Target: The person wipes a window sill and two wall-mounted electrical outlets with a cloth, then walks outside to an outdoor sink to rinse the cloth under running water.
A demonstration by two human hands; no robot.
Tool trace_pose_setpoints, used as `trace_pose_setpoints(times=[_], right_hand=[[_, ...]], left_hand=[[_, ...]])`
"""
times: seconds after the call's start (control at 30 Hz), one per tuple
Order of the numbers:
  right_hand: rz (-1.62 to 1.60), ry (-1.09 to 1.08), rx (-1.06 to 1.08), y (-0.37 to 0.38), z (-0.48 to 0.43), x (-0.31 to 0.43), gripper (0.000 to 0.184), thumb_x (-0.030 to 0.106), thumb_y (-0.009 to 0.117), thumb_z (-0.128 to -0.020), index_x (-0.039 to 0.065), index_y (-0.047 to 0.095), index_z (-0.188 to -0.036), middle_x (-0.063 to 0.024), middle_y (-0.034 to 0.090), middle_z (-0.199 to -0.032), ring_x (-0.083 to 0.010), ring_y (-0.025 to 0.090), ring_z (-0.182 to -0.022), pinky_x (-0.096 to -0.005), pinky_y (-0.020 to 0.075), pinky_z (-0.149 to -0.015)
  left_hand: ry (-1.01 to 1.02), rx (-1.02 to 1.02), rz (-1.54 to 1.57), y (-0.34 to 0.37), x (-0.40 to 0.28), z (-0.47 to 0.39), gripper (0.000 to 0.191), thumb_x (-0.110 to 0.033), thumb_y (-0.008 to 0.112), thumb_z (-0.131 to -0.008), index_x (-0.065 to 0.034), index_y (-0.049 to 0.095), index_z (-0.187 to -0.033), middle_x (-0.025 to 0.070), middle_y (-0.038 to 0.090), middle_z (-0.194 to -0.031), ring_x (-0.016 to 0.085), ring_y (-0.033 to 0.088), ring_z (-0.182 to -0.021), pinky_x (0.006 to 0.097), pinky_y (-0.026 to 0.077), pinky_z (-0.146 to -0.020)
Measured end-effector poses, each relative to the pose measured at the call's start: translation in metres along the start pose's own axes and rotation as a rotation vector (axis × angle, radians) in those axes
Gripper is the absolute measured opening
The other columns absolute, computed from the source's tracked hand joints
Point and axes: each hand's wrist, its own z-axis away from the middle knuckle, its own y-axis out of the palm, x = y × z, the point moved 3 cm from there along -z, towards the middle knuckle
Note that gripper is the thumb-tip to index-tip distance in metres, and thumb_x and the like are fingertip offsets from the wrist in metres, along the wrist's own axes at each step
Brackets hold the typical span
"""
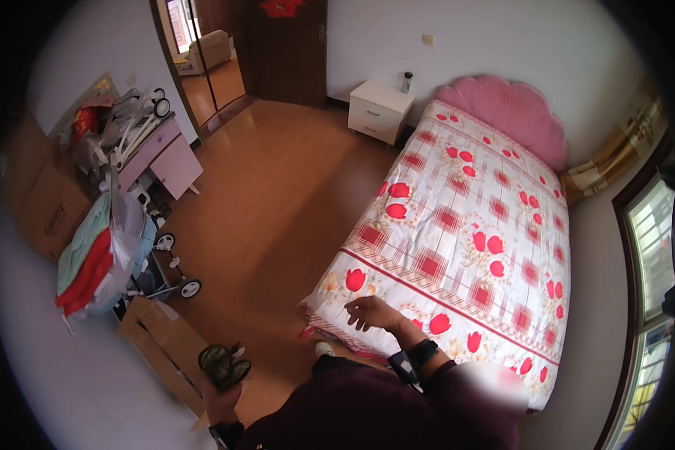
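At the lower left, my left hand [223, 400] grips a dark green, rounded object [219, 365] with lobes at its top; its exact kind is unclear. My right hand [371, 314] hangs in the air over the foot end of the bed, holding nothing, with its fingers loosely apart. Below it lies a white bedspread [410, 225] printed with red tulips and checks. Dark bands sit on both wrists, and a black device [403, 367] is strapped near the right one. One shoe [324, 349] shows on the floor beside the bed's near corner.
Along the left wall stand cardboard boxes [157, 332], a folded stroller [163, 275] under bags and cloths, and a cluttered pink desk [171, 157]. A white nightstand [379, 112] bears a small bottle [406, 82]. Beyond are a dark door [287, 56] and a doorway; a window [649, 253] is right.
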Motion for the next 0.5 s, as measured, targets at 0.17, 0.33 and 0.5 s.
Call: trace_pose_setpoints(times=[0.17, 0.33, 0.5], right_hand=[[0.013, -0.069, 0.033, 0.02, -0.045, 0.041, 0.027, 0.023, 0.061, -0.095, 0.001, 0.07, -0.106, -0.0089, 0.071, -0.085, -0.0148, 0.066, -0.065, -0.0272, 0.0542, -0.055], [0.073, -0.067, -0.083, 0.018, -0.069, 0.074, 0.026, 0.024, 0.066, -0.091, -0.001, 0.073, -0.097, -0.0089, 0.072, -0.08, -0.0149, 0.067, -0.067, -0.0277, 0.0553, -0.057], [0.038, -0.003, -0.218, 0.049, -0.099, 0.099, 0.025, 0.022, 0.072, -0.087, -0.002, 0.072, -0.095, -0.0087, 0.071, -0.079, -0.0151, 0.068, -0.068, -0.0269, 0.0555, -0.057]], left_hand=[[0.168, 0.109, -0.55, 0.006, -0.06, -0.073, 0.032, -0.031, 0.049, -0.099, -0.0051, 0.061, -0.112, 0.0126, 0.066, -0.11, 0.028, 0.064, -0.104, 0.0413, 0.054, -0.084], [-0.201, 0.009, 0.088, 0.023, -0.094, -0.156, 0.029, -0.029, 0.049, -0.1, -0.0064, 0.061, -0.113, 0.0097, 0.065, -0.115, 0.027, 0.064, -0.1, 0.0399, 0.054, -0.082], [-0.31, 0.148, -0.015, 0.021, -0.15, -0.238, 0.038, -0.004, 0.064, -0.084, -0.0009, 0.057, -0.121, 0.0099, 0.063, -0.116, 0.018, 0.062, -0.104, 0.0333, 0.05, -0.089]])
